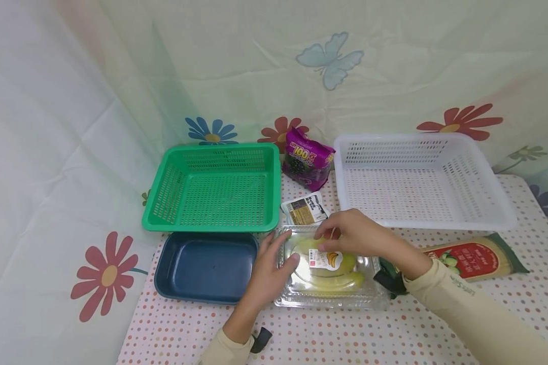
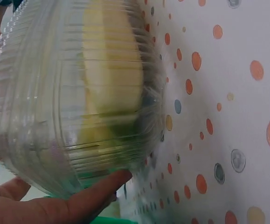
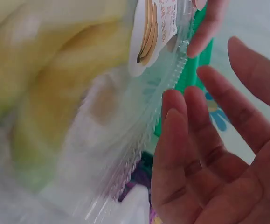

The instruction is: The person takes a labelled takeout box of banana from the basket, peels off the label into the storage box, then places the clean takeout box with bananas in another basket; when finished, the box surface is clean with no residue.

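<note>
A clear plastic clamshell box (image 1: 285, 291) of bananas (image 1: 349, 281) lies on the dotted tablecloth, with a banana-picture label (image 1: 317, 258) on its lid. Along the box's left side rests my left hand (image 1: 269, 271), thumb over the lid's edge. The left wrist view shows one straight finger (image 2: 100, 189) against the ribbed wall. My right hand (image 1: 356, 233) hovers over the lid's far part, fingers loosely bent. In the right wrist view nothing lies between its fingers (image 3: 169, 154), which are beside the lid's rim (image 3: 146, 135).
Behind stand a green basket (image 1: 274, 218) and a white basket (image 1: 493, 220), with a purple snack bag (image 1: 308, 159) between them. A small flat packet (image 1: 306, 210) lies behind the box. Left is a dark blue tub (image 1: 205, 268); right, a red-labelled noodle pack (image 1: 475, 258).
</note>
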A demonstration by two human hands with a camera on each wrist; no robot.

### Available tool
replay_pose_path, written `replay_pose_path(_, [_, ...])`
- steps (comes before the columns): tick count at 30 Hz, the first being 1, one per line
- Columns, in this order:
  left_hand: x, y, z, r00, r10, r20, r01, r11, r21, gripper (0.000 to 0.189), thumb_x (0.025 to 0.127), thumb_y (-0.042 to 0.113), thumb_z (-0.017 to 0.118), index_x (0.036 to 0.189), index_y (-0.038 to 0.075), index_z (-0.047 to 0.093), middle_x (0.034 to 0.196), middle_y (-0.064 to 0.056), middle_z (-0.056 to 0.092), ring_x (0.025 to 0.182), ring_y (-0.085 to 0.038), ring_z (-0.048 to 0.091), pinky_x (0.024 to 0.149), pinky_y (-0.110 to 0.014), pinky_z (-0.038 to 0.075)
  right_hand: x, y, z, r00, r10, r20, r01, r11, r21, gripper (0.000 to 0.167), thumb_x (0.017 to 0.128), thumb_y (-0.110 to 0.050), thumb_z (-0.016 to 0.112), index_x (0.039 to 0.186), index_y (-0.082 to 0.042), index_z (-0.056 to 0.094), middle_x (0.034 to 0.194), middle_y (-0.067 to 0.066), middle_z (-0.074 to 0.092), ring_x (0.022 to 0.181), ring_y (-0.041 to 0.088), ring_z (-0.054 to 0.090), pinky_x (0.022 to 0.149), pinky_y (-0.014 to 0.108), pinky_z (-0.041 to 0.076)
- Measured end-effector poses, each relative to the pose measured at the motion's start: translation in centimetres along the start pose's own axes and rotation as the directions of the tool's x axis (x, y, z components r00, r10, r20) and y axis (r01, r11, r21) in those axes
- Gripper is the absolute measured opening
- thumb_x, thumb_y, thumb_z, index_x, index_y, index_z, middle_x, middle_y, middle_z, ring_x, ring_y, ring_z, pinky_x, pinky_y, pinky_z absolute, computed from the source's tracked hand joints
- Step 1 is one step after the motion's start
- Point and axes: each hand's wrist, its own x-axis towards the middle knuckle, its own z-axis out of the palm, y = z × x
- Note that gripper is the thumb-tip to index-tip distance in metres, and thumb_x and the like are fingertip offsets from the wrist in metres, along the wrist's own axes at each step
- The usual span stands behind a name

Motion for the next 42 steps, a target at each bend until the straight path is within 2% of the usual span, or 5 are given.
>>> replay_pose_path(7, [0.5,-0.3,0.3,1.0,0.012,-0.024,-0.013,1.0,-0.014,0.053,0.097,0.036,0.067,0.148,0.035,0.052,0.167,-0.011,0.027,0.152,-0.038,0.03,0.116,-0.067,0.03,2.7,0.1,1.1,0.993,-0.014,0.12,0.01,0.999,0.031,0.012,0.081,-0.019,0.085,0.09,-0.018,0.078,0.071,-0.01,0.064,0.065,0.007,0.056,0.062,0.026,0.049])
replay_pose_path(11, [0.6,-0.5,0.2,0.999,0.033,-0.028,-0.034,0.999,-0.02,0.051,0.096,0.032,0.069,0.145,0.031,0.055,0.166,-0.014,0.029,0.151,-0.04,0.032,0.116,-0.067,0.031,3.2,-0.1,1.5,0.989,0.038,0.144,-0.042,0.999,0.026,0.014,0.076,-0.017,0.088,0.086,-0.021,0.077,0.07,-0.009,0.062,0.065,0.009,0.054,0.062,0.027,0.047])
replay_pose_path(28, [0.6,-1.0,0.6,0.998,0.032,-0.06,-0.032,0.999,0.004,0.052,0.094,0.027,0.072,0.143,0.029,0.056,0.165,-0.013,0.032,0.149,-0.039,0.035,0.115,-0.065,0.034,4.0,-0.5,2.4,0.972,0.204,0.115,-0.193,0.976,-0.099,0.019,0.07,-0.017,0.088,0.068,-0.028,0.073,0.062,-0.007,0.056,0.06,0.013,0.049,0.052,0.027,0.039])
replay_pose_path(33, [0.6,-1.1,0.6,0.997,0.039,-0.062,-0.038,0.999,0.007,0.051,0.094,0.026,0.072,0.143,0.025,0.057,0.165,-0.014,0.032,0.149,-0.038,0.035,0.116,-0.064,0.033,4.1,-0.6,2.5,0.971,0.209,0.114,-0.196,0.974,-0.115,0.019,0.073,-0.02,0.087,0.066,-0.029,0.072,0.064,-0.008,0.058,0.061,0.014,0.05,0.051,0.027,0.038])
replay_pose_path(42, [0.5,-1.1,0.6,0.997,0.035,-0.069,-0.035,0.999,0.0,0.046,0.094,0.028,0.072,0.138,0.027,0.059,0.164,-0.013,0.034,0.148,-0.04,0.037,0.114,-0.065,0.035,3.9,-0.6,2.2,0.972,0.184,0.143,-0.173,0.981,-0.09,0.017,0.075,-0.018,0.084,0.067,-0.028,0.072,0.061,-0.009,0.053,0.057,0.011,0.044,0.051,0.026,0.032])
